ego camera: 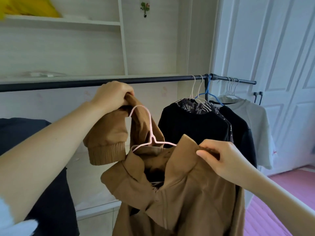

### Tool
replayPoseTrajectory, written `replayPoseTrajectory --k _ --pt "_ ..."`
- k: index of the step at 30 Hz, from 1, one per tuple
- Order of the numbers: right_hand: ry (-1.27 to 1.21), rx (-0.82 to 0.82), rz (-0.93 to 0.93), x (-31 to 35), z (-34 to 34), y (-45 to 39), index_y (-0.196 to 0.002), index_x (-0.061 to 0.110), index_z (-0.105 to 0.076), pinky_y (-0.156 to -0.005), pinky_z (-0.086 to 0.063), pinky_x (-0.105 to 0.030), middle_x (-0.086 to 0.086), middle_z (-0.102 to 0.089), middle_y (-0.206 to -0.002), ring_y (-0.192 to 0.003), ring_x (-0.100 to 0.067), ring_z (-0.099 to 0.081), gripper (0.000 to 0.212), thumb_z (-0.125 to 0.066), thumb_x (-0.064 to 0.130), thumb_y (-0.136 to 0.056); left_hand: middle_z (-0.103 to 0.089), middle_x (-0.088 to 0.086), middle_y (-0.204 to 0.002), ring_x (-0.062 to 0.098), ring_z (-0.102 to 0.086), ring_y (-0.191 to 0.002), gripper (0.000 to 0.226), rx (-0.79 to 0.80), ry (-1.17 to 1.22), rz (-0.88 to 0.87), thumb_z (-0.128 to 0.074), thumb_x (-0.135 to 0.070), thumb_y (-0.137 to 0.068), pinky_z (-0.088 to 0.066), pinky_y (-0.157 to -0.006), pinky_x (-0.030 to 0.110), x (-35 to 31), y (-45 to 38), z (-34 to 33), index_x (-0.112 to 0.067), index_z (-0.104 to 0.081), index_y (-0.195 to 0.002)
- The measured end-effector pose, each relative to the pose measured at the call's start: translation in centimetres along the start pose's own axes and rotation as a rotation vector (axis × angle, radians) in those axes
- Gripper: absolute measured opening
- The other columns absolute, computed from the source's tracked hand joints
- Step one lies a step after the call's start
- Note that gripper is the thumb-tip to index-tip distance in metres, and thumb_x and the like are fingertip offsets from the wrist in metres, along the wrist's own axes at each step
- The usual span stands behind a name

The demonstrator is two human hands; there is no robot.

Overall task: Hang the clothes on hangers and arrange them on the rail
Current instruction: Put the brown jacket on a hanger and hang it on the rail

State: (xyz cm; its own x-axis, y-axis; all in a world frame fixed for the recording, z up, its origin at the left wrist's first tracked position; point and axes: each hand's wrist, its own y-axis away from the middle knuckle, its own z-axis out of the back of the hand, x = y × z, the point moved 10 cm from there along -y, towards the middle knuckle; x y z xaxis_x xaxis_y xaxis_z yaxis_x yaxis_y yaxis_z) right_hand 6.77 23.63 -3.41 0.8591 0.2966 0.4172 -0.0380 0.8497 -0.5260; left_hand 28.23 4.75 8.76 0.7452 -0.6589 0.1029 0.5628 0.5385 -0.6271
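A brown jacket (184, 193) hangs in front of me on a pink wire hanger (150, 132), its collar standing up. My left hand (110, 96) grips a bunched brown sleeve, ribbed cuff dangling, just below the black rail (85, 83); whether it also holds the hanger's hook I cannot tell. My right hand (216, 157) pinches the jacket's right collar edge. The hanger's hook sits below the rail, not on it.
On the rail's right end hang a black sweater (190, 123), a patterned shirt (199, 108), another black top (242, 130) and a pale T-shirt (252, 116). White shelving stands behind, white doors at right. A dark garment (25, 133) hangs at left. Pink bedding lies lower right.
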Motion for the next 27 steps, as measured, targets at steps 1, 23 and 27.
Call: replayPoseTrajectory --k 1,23,27 --pt "0.01 -0.034 -0.018 -0.6 0.6 -0.1 -0.08 0.033 -0.061 -0.065 -0.053 -0.036 0.013 -0.063 -0.07 -0.068 -0.006 -0.061 0.017 -0.051 0.044 -0.089 -0.07 -0.002 -0.093 0.024 -0.062 -0.087 0.01 0.024 0.011 0.044 -0.066 -0.022 -0.081 -0.05 -0.072 0.039 1.0 0.3 -0.8 -0.023 -0.07 -0.09" --pt "-0.216 -0.311 -0.268 -3.7 6.6 -1.4 -0.077 0.022 -0.07 -0.058 -0.043 -0.004 0.006 -0.069 -0.074 -0.061 0.006 -0.058 0.017 -0.061 0.018 -0.092 -0.056 -0.013 -0.132 0.004 -0.05 -0.122 0.041 0.361 0.781 0.168 -0.058 -0.043 -0.09 -0.036 -0.106 0.028 -2.8 5.5 -8.3 -0.032 -0.055 -0.129" --pt "-0.211 -0.229 -0.23 -3.3 5.3 -1.3 -0.073 0.026 -0.069 -0.057 -0.043 -0.012 0.001 -0.067 -0.066 -0.058 -0.002 -0.056 0.021 -0.061 0.02 -0.092 -0.071 -0.007 -0.103 0.004 -0.064 -0.094 0.021 0.334 0.796 0.072 -0.059 -0.034 -0.093 -0.05 -0.086 0.026 -6.5 5.3 -7.8 -0.021 -0.069 -0.106"
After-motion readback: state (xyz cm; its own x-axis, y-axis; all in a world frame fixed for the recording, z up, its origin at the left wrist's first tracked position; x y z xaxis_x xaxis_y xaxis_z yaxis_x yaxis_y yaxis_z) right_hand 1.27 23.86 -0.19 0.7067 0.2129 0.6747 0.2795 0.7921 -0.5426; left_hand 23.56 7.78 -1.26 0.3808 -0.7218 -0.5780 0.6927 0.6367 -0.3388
